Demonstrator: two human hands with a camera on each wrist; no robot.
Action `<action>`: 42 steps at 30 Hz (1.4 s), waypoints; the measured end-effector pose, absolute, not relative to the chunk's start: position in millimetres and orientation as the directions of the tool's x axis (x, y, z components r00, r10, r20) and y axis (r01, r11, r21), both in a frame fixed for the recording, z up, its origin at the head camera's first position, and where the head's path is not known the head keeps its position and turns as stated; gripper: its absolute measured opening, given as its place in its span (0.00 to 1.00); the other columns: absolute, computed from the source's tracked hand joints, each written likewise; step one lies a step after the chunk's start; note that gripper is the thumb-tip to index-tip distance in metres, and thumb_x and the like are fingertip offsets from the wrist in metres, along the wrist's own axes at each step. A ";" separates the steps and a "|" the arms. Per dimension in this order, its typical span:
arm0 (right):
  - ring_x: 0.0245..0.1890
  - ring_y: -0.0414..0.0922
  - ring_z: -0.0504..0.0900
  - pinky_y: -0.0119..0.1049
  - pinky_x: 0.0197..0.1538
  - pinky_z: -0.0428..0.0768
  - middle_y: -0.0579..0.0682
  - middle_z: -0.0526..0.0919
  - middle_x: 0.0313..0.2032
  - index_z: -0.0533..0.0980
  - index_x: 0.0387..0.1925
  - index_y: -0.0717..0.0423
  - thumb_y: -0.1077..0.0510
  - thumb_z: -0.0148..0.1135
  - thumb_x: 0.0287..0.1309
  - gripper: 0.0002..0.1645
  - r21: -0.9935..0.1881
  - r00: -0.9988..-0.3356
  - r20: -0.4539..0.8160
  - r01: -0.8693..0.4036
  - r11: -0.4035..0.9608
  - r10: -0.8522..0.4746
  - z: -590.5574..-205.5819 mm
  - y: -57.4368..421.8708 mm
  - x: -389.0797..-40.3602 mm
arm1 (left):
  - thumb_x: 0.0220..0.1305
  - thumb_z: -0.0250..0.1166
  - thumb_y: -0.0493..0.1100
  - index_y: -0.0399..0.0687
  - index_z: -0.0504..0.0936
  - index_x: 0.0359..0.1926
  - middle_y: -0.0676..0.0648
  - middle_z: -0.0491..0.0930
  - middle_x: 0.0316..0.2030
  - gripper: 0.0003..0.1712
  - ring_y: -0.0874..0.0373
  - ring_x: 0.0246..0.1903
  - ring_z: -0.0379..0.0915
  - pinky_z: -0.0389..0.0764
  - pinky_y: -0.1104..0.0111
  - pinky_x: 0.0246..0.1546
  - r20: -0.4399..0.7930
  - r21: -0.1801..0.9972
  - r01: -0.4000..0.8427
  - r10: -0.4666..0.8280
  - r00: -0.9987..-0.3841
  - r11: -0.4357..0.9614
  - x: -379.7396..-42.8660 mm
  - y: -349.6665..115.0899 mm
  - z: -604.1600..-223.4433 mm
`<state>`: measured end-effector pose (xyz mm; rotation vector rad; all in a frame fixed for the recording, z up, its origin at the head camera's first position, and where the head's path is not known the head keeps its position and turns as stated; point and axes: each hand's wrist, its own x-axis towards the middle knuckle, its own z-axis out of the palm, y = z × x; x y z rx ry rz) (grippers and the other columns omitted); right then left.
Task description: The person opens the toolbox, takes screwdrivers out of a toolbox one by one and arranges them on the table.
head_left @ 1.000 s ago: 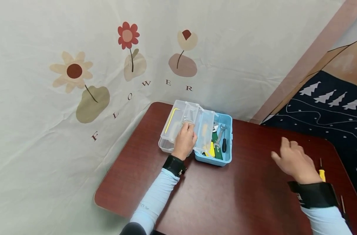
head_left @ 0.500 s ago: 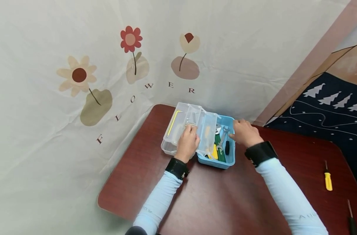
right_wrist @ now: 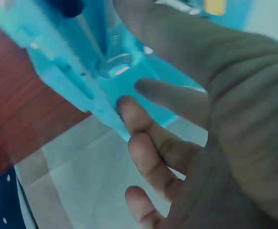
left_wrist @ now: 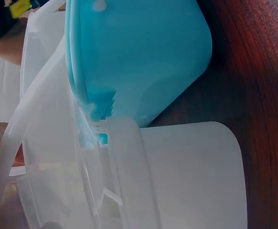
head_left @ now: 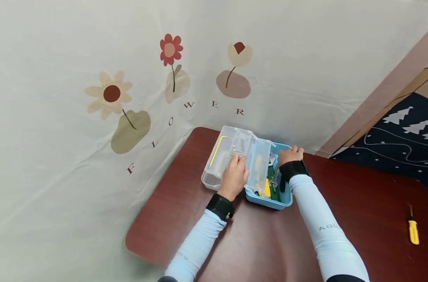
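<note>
Nearest, at the right of the dark red table point(head_left: 256, 244): a yellow-handled screwdriver point(head_left: 413, 232) lies flat, well apart from the box, shaft towards the far edge.

Left hand point(head_left: 233, 177): fingers bent together at the clear lid point(head_left: 221, 164), beside its small metal hex keys point(head_left: 237, 152). Whether they pinch the plastic cannot be told; the wrist view cuts off most of the hand. Judgement: it probably steadies the lid, which lies folded back to the left. A yellow hex key point(head_left: 216, 152) lies lengthwise in its compartment, presumably because its long shaft fits only that way.

Blue toolbox point(head_left: 268, 202): stands just beside the lid, towards the table's far edge. A transparent flap point(head_left: 259, 158) overhangs its left part. Inside, yellow handles point(head_left: 267, 188), a green handle point(head_left: 273, 190) and a wrench point(head_left: 274, 181) lie roughly along its length, likely the best fit for long tools.

Right hand point(head_left: 290, 155): over the box's far right corner. Wrist view: fingers loosely bent and spaced, thumb well apart, nothing seen held; contact with the rim cannot be told.

Beyond: flower-printed backdrop point(head_left: 288, 70).
</note>
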<state>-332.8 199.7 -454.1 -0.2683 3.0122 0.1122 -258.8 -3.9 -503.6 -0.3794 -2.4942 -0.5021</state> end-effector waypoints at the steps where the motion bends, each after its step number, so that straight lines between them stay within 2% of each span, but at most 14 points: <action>1: 0.53 0.66 0.73 0.63 0.64 0.69 0.68 0.86 0.46 0.85 0.44 0.67 0.69 0.67 0.63 0.09 0.106 -0.979 -0.129 -0.170 0.980 -0.156 -459.0 201.2 -334.6 | 0.70 0.65 0.35 0.40 0.84 0.59 0.44 0.77 0.43 0.18 0.58 0.31 0.75 0.79 0.73 0.28 0.577 0.265 0.373 0.164 -0.800 0.889 -258.3 -2.0 -503.7; 3: 0.51 0.64 0.72 0.61 0.62 0.70 0.67 0.85 0.45 0.85 0.45 0.67 0.66 0.66 0.66 0.09 0.193 -0.982 -0.146 -0.147 0.970 -0.120 -468.2 202.6 -338.3 | 0.69 0.65 0.35 0.40 0.84 0.59 0.44 0.78 0.43 0.18 0.58 0.31 0.75 0.79 0.74 0.29 0.582 0.260 0.384 0.173 -0.794 0.886 -257.3 1.0 -503.1; 8: 0.44 0.59 0.69 0.54 0.55 0.70 0.63 0.79 0.39 0.83 0.50 0.67 0.60 0.71 0.63 0.17 0.347 -0.978 -0.205 -0.101 0.932 -0.029 -478.4 201.1 -344.2 | 0.68 0.66 0.36 0.41 0.85 0.58 0.44 0.78 0.42 0.18 0.58 0.31 0.75 0.80 0.74 0.29 0.589 0.255 0.397 0.184 -0.787 0.882 -255.1 4.5 -500.5; 17: 0.46 0.59 0.65 0.50 0.53 0.63 0.64 0.73 0.41 0.79 0.54 0.65 0.61 0.59 0.74 0.13 0.406 -0.967 -0.249 -0.060 0.912 0.047 -474.7 186.7 -346.2 | 0.68 0.67 0.36 0.42 0.85 0.58 0.45 0.78 0.42 0.18 0.58 0.32 0.76 0.81 0.73 0.29 0.606 0.249 0.397 0.178 -0.776 0.884 -256.4 3.2 -496.3; 20: 0.46 0.60 0.64 0.49 0.51 0.63 0.64 0.72 0.40 0.78 0.52 0.65 0.57 0.62 0.71 0.16 0.430 -0.958 -0.279 -0.061 0.901 0.069 -479.0 181.7 -343.8 | 0.68 0.66 0.36 0.42 0.85 0.59 0.45 0.78 0.41 0.19 0.59 0.31 0.75 0.80 0.74 0.28 0.599 0.255 0.399 0.180 -0.780 0.881 -256.0 3.4 -497.3; 25: 0.46 0.61 0.66 0.51 0.54 0.66 0.65 0.74 0.39 0.78 0.47 0.66 0.56 0.75 0.57 0.22 0.475 -0.939 -0.327 -0.066 0.878 0.107 -488.9 174.8 -343.3 | 0.69 0.66 0.36 0.42 0.85 0.59 0.46 0.78 0.40 0.19 0.60 0.30 0.74 0.78 0.75 0.28 0.601 0.259 0.398 0.176 -0.780 0.880 -255.2 4.3 -501.8; 28: 0.47 0.62 0.66 0.51 0.55 0.66 0.66 0.74 0.41 0.78 0.48 0.66 0.60 0.81 0.49 0.27 0.464 -0.930 -0.349 -0.063 0.884 0.117 -494.3 173.1 -345.5 | 0.68 0.66 0.36 0.42 0.86 0.58 0.47 0.78 0.40 0.18 0.61 0.30 0.74 0.78 0.76 0.28 0.601 0.262 0.392 0.168 -0.781 0.882 -254.9 3.9 -505.7; 30: 0.47 0.61 0.66 0.51 0.54 0.68 0.66 0.74 0.41 0.78 0.49 0.65 0.60 0.81 0.49 0.27 0.452 -0.933 -0.345 -0.066 0.890 0.106 -497.5 173.4 -346.4 | 0.68 0.66 0.36 0.42 0.85 0.58 0.47 0.77 0.40 0.19 0.60 0.30 0.74 0.78 0.76 0.28 0.597 0.267 0.390 0.166 -0.785 0.881 -255.0 3.1 -507.7; 35: 0.42 0.60 0.66 0.49 0.45 0.70 0.63 0.73 0.34 0.79 0.47 0.67 0.56 0.76 0.54 0.24 0.367 -0.951 -0.307 -0.086 0.926 0.034 -504.6 179.0 -348.2 | 0.69 0.65 0.36 0.42 0.85 0.59 0.46 0.77 0.41 0.19 0.60 0.30 0.74 0.79 0.75 0.29 0.582 0.276 0.386 0.166 -0.796 0.880 -256.1 0.2 -508.2; 39: 0.36 0.58 0.70 0.46 0.34 0.73 0.64 0.75 0.33 0.80 0.45 0.69 0.63 0.71 0.58 0.16 0.235 -0.978 -0.203 -0.085 0.968 -0.037 -498.9 179.8 -351.4 | 0.68 0.66 0.36 0.41 0.85 0.58 0.45 0.78 0.41 0.19 0.59 0.30 0.76 0.80 0.74 0.29 0.594 0.271 0.381 0.158 -0.788 0.884 -257.9 -4.6 -506.6; 42: 0.36 0.58 0.73 0.45 0.30 0.79 0.68 0.79 0.38 0.83 0.44 0.70 0.69 0.64 0.65 0.08 0.169 -0.991 -0.095 -0.109 0.980 -0.093 -493.1 186.6 -349.0 | 0.68 0.66 0.35 0.41 0.85 0.58 0.45 0.78 0.42 0.18 0.59 0.30 0.77 0.80 0.73 0.28 0.608 0.265 0.387 0.159 -0.778 0.883 -258.5 -4.1 -507.6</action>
